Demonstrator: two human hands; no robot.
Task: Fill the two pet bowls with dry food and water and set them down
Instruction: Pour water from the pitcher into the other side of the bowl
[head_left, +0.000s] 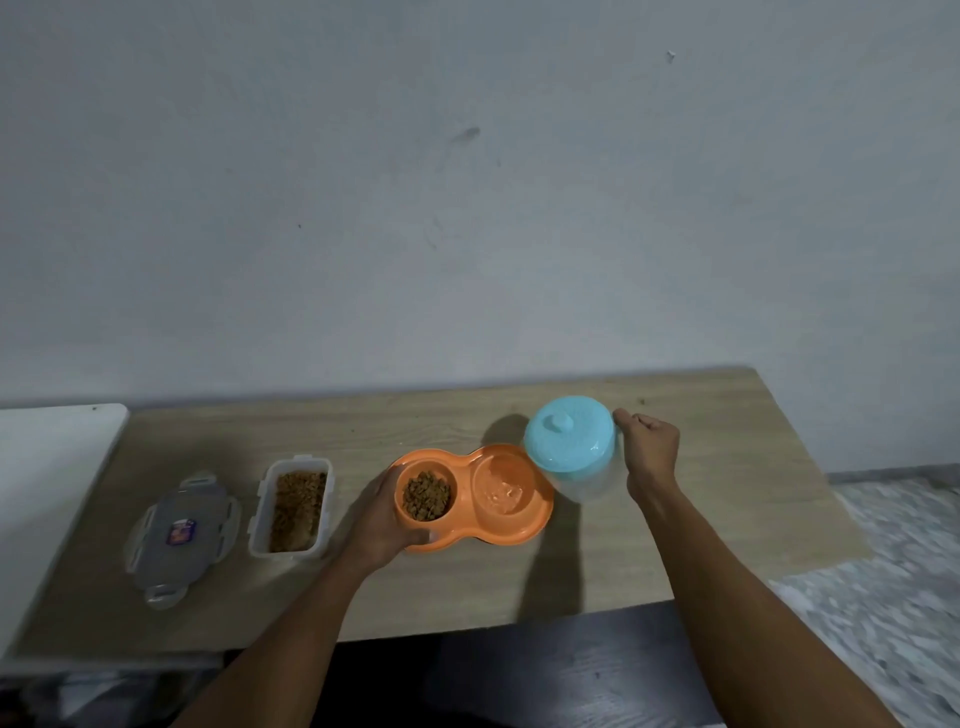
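Note:
An orange double pet bowl (540, 512) sits on the wooden table (701, 519). Its left cup holds brown dry food (426, 496); its right cup holds water (503, 491). My left hand (382, 519) grips the bowl's left end, thumb on the front rim. A clear water jug with a light blue lid (569, 439) is tilted toward the right cup, and my right hand (649, 449) is closed on its handle at the right side.
An open clear box of dry food (293, 506) stands left of the bowl, with its grey lid (182, 535) lying further left. A white surface (47, 483) adjoins the table's left end. A wall runs behind; the floor shows at right.

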